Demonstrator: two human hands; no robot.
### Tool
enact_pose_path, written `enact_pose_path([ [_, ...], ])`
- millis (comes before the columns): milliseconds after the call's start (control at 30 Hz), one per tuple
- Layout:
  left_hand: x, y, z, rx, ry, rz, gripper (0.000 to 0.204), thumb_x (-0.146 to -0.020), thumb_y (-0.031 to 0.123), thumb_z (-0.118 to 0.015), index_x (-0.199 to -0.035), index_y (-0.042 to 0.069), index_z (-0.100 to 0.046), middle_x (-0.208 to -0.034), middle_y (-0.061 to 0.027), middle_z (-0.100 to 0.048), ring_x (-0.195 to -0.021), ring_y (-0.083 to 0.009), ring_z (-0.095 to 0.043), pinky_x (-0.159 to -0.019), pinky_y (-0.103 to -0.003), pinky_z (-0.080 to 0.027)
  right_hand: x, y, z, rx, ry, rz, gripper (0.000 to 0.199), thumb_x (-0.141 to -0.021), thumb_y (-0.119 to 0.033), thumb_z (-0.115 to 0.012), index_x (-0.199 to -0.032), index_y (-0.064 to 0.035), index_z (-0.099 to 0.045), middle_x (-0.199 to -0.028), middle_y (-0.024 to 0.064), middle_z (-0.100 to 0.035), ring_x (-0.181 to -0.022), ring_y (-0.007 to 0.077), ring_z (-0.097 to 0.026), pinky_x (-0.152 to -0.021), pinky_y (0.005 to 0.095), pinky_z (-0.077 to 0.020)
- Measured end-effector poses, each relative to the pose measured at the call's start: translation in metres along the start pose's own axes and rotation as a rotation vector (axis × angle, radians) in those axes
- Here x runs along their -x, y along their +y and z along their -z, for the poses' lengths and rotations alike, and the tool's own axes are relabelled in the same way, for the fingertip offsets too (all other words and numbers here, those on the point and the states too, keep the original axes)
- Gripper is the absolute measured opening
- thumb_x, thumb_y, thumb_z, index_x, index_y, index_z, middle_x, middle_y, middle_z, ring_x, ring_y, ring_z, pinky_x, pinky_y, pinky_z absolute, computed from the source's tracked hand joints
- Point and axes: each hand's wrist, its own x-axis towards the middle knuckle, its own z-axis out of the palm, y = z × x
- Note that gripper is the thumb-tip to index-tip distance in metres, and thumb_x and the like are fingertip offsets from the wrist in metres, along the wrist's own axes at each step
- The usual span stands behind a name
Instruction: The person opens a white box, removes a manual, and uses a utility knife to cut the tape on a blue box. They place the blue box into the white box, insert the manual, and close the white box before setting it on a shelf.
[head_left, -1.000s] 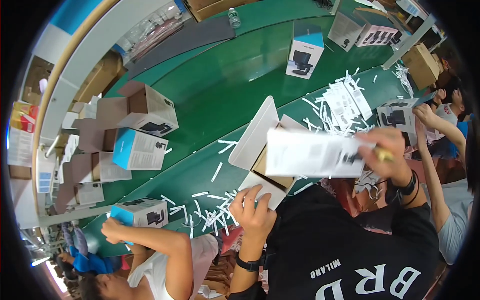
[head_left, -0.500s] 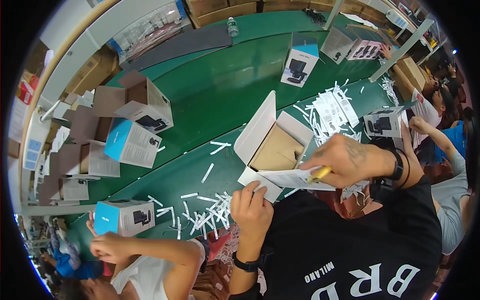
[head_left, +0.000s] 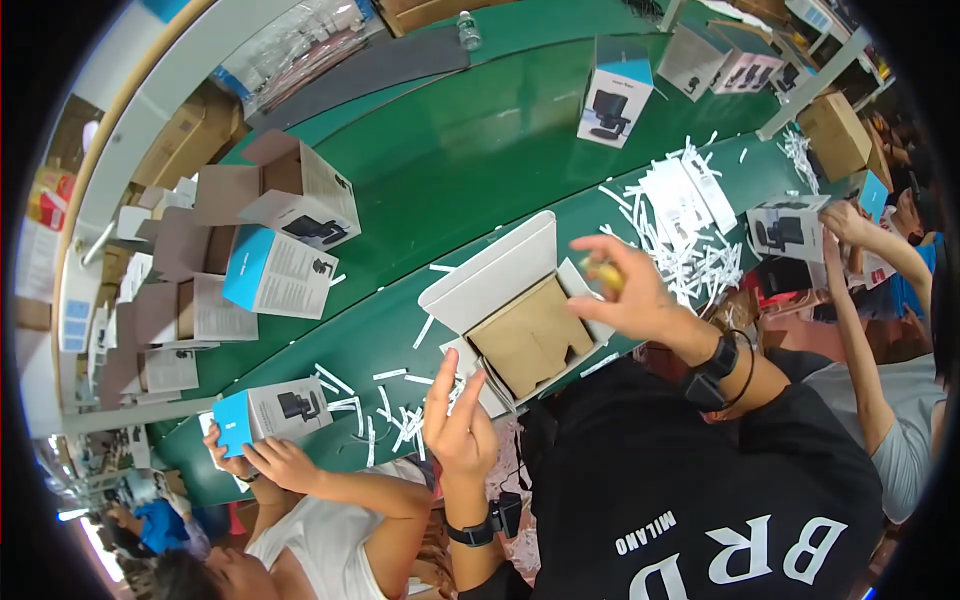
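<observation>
An open white carton stands before me, its large lid flap raised on the far side. Inside sits a brown cardboard insert with a notched cutout. My left hand is off the carton's near left corner, fingers apart and holding nothing. Over the carton's right side, my right hand has thumb and forefinger spread. A small yellow object is tucked in that hand, its kind unclear.
White paper strips lie right and left, beside printed sheets. Closed product boxes and open ones stand on the green bench. Co-workers handle a box at left and another at right.
Both hands have come off the carton; the left opened and moved left, the right rose with fingers spread. The carton has turned, and the printed white panel under my right hand is out of sight.
</observation>
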Motion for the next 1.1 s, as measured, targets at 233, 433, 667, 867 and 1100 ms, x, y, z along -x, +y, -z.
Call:
enact_pose_path([
  [233, 0.041, -0.003, -0.044, -0.205, -0.090, 0.244, 0.066, -0.083, -0.004, -0.067, -0.144, -0.010, -0.042, -0.148, -0.0311, -0.048, -0.115, -0.0389, -0.063, -0.093, -0.041, -0.053, 0.006, 0.048, -0.032, -0.555, -0.154, -0.117, 0.063, -0.082, -0.008, -0.081, -0.138, -0.0118, -0.053, -0.090, -0.0045, -0.051, -0.066, 0.0032, -0.043, -0.059, 0.0207, -0.0389],
  [433, 0.046, 0.001, -0.063, 0.208, 0.176, 0.820, 0.072, -0.085, 0.005, -0.073, -0.148, -0.009, -0.039, -0.155, -0.0316, -0.037, -0.133, -0.0424, -0.051, -0.106, -0.046, -0.045, 0.007, 0.040, -0.013, -1.030, -0.319, -0.344, 0.054, -0.088, -0.022, -0.077, -0.135, -0.0092, -0.053, -0.096, 0.0004, -0.054, -0.081, 0.0083, -0.054, -0.067, 0.0268, -0.0469],
  [667, 0.015, 0.052, -0.058, -0.416, -0.389, 0.130, 0.080, -0.088, 0.031, -0.077, -0.148, -0.007, -0.040, -0.155, -0.0327, -0.037, -0.140, -0.0474, -0.042, -0.112, -0.052, -0.038, 0.011, 0.032, -0.045, 0.122, -0.055, 0.376, 0.037, -0.092, -0.018, -0.069, -0.121, -0.0023, -0.053, -0.102, 0.0121, -0.061, -0.075, 0.0265, -0.065, -0.066, 0.0363, -0.0502],
  [867, 0.014, 0.051, -0.079, -0.445, -0.471, 0.013, 0.083, -0.087, 0.047, -0.075, -0.145, -0.005, -0.046, -0.153, -0.0325, -0.039, -0.139, -0.0485, -0.043, -0.111, -0.055, -0.039, 0.006, 0.031, 0.006, -0.060, -0.230, 0.068, 0.031, -0.093, -0.020, -0.067, -0.116, -0.0046, -0.054, -0.104, 0.0192, -0.066, -0.091, 0.0382, -0.068, -0.075, 0.0424, -0.0543],
  [1100, 0.016, 0.049, -0.089, -0.419, -0.400, -0.013, 0.082, -0.082, 0.046, -0.079, -0.142, -0.003, -0.051, -0.152, -0.0311, -0.043, -0.138, -0.0490, -0.044, -0.110, -0.056, -0.040, 0.003, 0.047, 0.052, 0.160, -0.613, -0.037, 0.023, -0.094, -0.024, -0.063, -0.103, -0.0028, -0.064, -0.081, 0.0183, -0.070, -0.079, 0.0393, -0.068, -0.068, 0.0423, -0.0514],
])
